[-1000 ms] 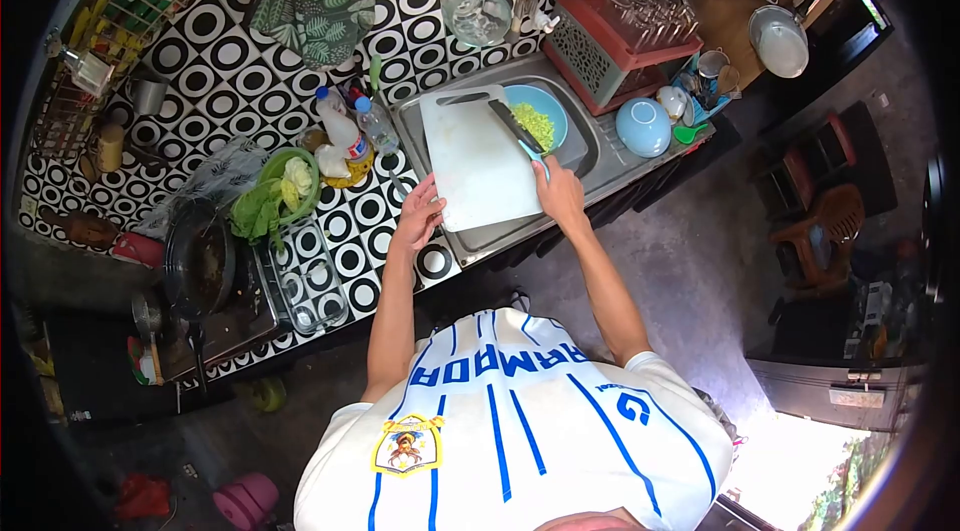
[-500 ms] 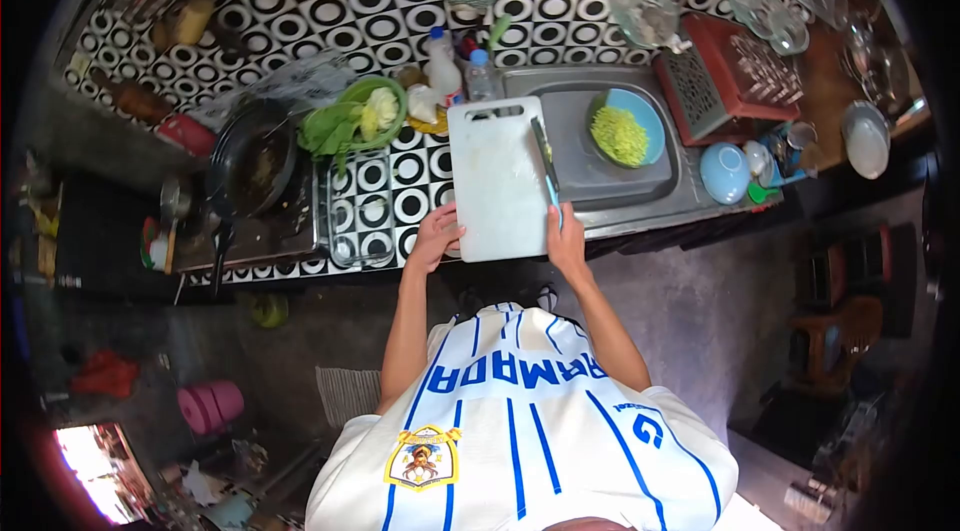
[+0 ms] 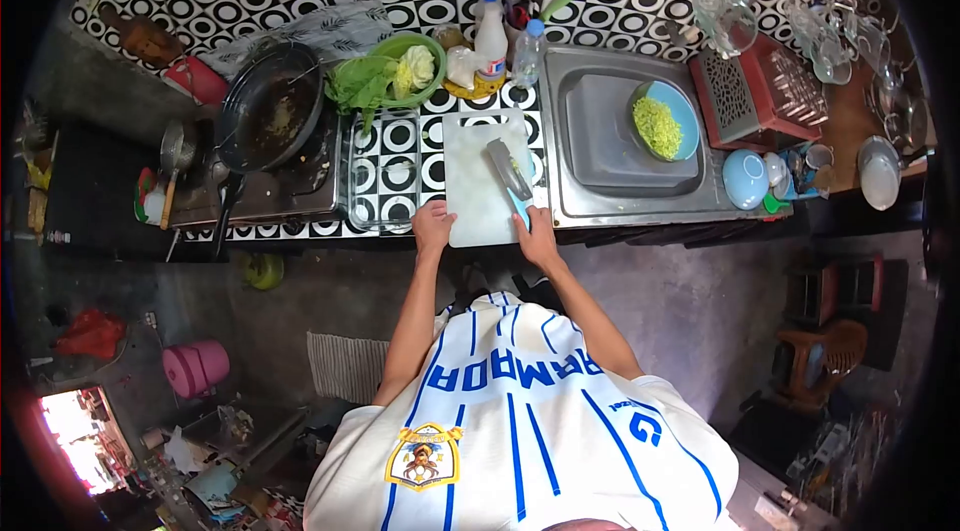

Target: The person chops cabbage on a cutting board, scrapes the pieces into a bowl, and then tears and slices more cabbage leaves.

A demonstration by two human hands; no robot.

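A white cutting board [image 3: 475, 176] lies on the tiled counter in front of me, its handle slot at the far end. At its near left edge is my left hand [image 3: 433, 229], closed, the thumb at the rim and some fingers hidden. My right hand [image 3: 538, 237] is wrapped round the blue handle of a knife [image 3: 510, 171] at the board's near right corner. The broad blade, with bits stuck to it, lies slanted over the board. To the right, a blue bowl [image 3: 684, 116] holds chopped light-green vegetable [image 3: 656, 128].
A steel sink [image 3: 570, 201] adjoins the board on the right, with the bowl on a grey basin [image 3: 610, 156]. Behind stand bottles [image 3: 491, 36] and a green basket [image 3: 436, 81] of leafy vegetables. A wok [image 3: 268, 111] sits on the stove at left, near a glass dish [image 3: 383, 206].
The board has come down from a raised, tilted position onto the counter. The knife has swung from the board's right edge to slant over its surface. The view has shifted slightly.
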